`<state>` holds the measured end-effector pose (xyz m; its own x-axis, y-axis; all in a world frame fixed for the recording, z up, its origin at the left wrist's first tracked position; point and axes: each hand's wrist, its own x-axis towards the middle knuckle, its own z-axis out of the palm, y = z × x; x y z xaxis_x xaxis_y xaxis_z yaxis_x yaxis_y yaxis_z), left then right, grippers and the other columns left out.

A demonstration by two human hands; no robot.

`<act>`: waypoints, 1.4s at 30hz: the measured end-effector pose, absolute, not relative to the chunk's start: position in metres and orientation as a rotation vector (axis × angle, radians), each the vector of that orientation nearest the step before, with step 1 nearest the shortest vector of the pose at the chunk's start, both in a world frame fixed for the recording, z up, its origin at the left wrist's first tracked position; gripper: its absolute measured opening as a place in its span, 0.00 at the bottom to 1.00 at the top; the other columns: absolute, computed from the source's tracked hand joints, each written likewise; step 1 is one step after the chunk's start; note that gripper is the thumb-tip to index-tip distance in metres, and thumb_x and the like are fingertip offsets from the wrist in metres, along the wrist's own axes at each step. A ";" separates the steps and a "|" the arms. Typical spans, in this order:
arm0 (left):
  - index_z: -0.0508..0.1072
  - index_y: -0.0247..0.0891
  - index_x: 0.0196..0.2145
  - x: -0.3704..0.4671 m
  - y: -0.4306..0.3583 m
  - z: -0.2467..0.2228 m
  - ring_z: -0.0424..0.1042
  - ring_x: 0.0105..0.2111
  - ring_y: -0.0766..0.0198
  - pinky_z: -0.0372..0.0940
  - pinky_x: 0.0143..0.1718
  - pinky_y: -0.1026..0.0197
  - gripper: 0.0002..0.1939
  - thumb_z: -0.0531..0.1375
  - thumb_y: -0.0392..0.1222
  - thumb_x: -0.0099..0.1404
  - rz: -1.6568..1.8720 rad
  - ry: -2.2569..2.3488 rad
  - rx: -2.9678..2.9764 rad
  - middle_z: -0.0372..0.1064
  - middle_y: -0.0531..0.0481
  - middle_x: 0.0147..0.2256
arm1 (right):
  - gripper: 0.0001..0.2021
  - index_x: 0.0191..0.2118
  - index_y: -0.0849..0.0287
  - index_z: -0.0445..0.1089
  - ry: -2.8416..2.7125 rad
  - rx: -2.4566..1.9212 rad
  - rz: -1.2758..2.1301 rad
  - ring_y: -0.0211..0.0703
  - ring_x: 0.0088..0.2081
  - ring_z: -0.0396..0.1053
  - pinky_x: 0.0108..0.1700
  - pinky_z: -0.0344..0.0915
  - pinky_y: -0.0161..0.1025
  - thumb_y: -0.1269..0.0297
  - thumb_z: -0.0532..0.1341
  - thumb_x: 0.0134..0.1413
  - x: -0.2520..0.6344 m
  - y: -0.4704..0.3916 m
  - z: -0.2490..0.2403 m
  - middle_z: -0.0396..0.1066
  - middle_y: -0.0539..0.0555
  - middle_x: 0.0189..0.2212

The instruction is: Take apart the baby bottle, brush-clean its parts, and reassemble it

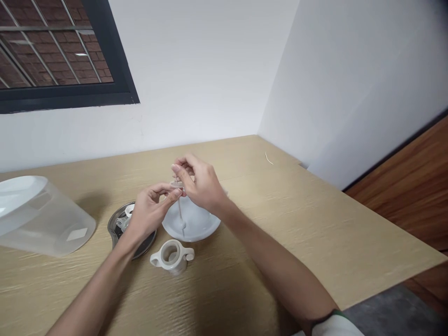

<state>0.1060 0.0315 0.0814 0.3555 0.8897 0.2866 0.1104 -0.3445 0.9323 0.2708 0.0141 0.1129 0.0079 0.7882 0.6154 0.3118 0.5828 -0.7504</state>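
Above a white bowl (192, 221), both hands meet at a small pale disc (177, 185). My left hand (154, 205) pinches the disc's near edge between thumb and fingers. Just over it, my right hand (196, 179) is closed on a thin stick or string that stands up from the disc. A thin pale cord (180, 210) hangs below the disc into the bowl, with a small whitish lump (183, 225) near its lower end. How the cord joins the disc is hidden by the fingers.
A white two-handled cup (172, 257) stands in front of the bowl. Left of it is a dark metal tray (140, 252) with small white and clear parts. A translucent lidded container (52, 224) lies at the far left. A thin pale strand (268, 159) rests at the back right.
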 end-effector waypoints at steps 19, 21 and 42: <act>0.82 0.39 0.31 0.105 0.031 0.082 0.80 0.40 0.52 0.70 0.43 0.54 0.16 0.72 0.56 0.57 0.813 0.933 1.800 0.83 0.43 0.37 | 0.10 0.38 0.55 0.61 -1.415 -0.867 0.511 0.35 0.31 0.73 0.35 0.70 0.36 0.56 0.56 0.71 0.275 0.013 0.121 0.70 0.47 0.30; 0.83 0.40 0.32 0.108 0.029 0.081 0.80 0.41 0.52 0.70 0.45 0.54 0.16 0.72 0.56 0.58 0.790 0.928 1.806 0.83 0.44 0.38 | 0.09 0.38 0.55 0.61 -1.378 -0.832 0.478 0.34 0.29 0.72 0.35 0.69 0.35 0.57 0.56 0.71 0.280 0.014 0.125 0.69 0.46 0.29; 0.82 0.43 0.30 0.102 0.033 0.079 0.79 0.38 0.55 0.69 0.44 0.57 0.09 0.71 0.51 0.58 0.792 1.109 2.025 0.83 0.51 0.35 | 0.14 0.38 0.53 0.64 -1.116 -0.617 0.232 0.34 0.29 0.71 0.35 0.74 0.37 0.50 0.63 0.67 0.315 -0.003 0.161 0.69 0.46 0.30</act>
<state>0.1023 0.0335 0.0788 0.4501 0.8743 0.1818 0.4556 -0.4000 0.7953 0.3148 -0.0033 0.1608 0.4362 0.4712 0.7666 0.1265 0.8114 -0.5707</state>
